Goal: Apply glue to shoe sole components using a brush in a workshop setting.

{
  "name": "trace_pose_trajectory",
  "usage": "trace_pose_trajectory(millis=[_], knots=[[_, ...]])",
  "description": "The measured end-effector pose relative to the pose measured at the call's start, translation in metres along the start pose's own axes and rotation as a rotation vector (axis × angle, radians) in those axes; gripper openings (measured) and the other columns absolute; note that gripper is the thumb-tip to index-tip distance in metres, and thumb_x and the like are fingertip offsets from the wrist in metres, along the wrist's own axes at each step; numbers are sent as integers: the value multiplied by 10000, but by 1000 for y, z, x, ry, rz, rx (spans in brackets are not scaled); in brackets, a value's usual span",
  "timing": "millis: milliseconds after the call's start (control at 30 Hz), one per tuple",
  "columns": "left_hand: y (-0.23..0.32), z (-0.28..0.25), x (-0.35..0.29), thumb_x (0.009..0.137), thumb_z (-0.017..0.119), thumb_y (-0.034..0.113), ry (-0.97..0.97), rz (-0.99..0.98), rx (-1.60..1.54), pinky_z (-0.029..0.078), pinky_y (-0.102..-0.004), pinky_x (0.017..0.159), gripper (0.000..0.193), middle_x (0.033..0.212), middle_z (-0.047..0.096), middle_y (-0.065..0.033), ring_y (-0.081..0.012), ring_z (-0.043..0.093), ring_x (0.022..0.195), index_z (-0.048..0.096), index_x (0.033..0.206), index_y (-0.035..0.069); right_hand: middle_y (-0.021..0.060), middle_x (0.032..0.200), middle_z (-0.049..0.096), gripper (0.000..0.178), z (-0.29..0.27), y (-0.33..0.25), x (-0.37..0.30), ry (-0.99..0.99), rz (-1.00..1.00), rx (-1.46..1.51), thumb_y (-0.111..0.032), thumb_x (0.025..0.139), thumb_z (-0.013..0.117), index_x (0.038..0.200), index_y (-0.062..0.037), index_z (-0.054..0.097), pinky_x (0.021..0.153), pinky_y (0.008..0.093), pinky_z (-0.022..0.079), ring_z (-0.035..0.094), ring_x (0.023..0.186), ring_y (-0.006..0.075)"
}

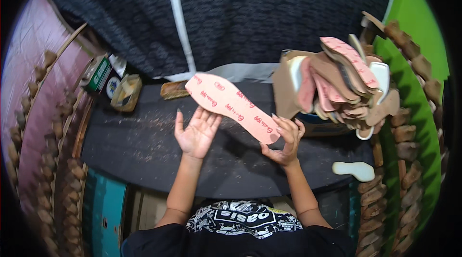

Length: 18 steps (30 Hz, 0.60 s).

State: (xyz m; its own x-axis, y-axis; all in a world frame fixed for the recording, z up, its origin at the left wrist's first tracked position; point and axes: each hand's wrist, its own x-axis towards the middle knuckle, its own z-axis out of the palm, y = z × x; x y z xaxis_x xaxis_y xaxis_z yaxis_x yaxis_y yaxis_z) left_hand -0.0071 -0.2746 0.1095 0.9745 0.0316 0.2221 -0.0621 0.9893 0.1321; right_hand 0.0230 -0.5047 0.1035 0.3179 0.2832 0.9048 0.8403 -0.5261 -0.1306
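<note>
A pink shoe insole (pixel 230 104) with red printing slants above the dark table, its wide end to the upper left and its narrow end to the lower right. My right hand (pixel 288 137) grips the narrow end between thumb and fingers. Palm up, my left hand (pixel 198 131) is open, with the thumb apart and the fingers stretched toward the insole's lower edge near the wide end. The insole partly covers those fingertips, so I cannot tell whether they touch its underside.
At the right, a cardboard box (pixel 287 97) overflows with a pile of insoles (pixel 337 81). A single whitish insole (pixel 353 170) lies by the table's right edge. A small open carton (pixel 127 93) and a brown block (pixel 174 90) stand at the back left. Racks of brown shoe lasts (pixel 373 194) flank both sides.
</note>
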Motion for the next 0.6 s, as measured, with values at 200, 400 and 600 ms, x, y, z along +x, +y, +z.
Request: trace_pose_trajectory(millis=[200, 400, 600], knots=[[103, -54, -64, 794, 322, 512, 262, 89, 193, 247, -432, 965, 669, 1182, 375, -177, -308, 331, 1129, 348, 1167, -42, 86, 1079, 519, 575, 82, -28, -15, -343, 55, 239, -191, 560, 700, 1042, -116, 397, 868, 400, 245, 470, 982, 239], [156, -87, -100, 789, 309, 532, 405, 51, 215, 330, -412, 897, 672, 1085, 432, -151, -268, 420, 997, 388, 1122, -46, 77, 1093, 503, 515, 141, -49, -20, -563, 98, 329, -192, 577, 683, 1024, -88, 450, 865, 393, 278, 467, 985, 246], [181, -111, -106, 789, 306, 530, 432, -17, 123, 346, -397, 873, 670, 1081, 447, -151, -269, 435, 993, 381, 1134, -39, 80, 1059, 511, 483, 163, -60, -18, -715, 154, 374, -184, 601, 659, 1026, -83, 455, 874, 374, 271, 463, 998, 230]])
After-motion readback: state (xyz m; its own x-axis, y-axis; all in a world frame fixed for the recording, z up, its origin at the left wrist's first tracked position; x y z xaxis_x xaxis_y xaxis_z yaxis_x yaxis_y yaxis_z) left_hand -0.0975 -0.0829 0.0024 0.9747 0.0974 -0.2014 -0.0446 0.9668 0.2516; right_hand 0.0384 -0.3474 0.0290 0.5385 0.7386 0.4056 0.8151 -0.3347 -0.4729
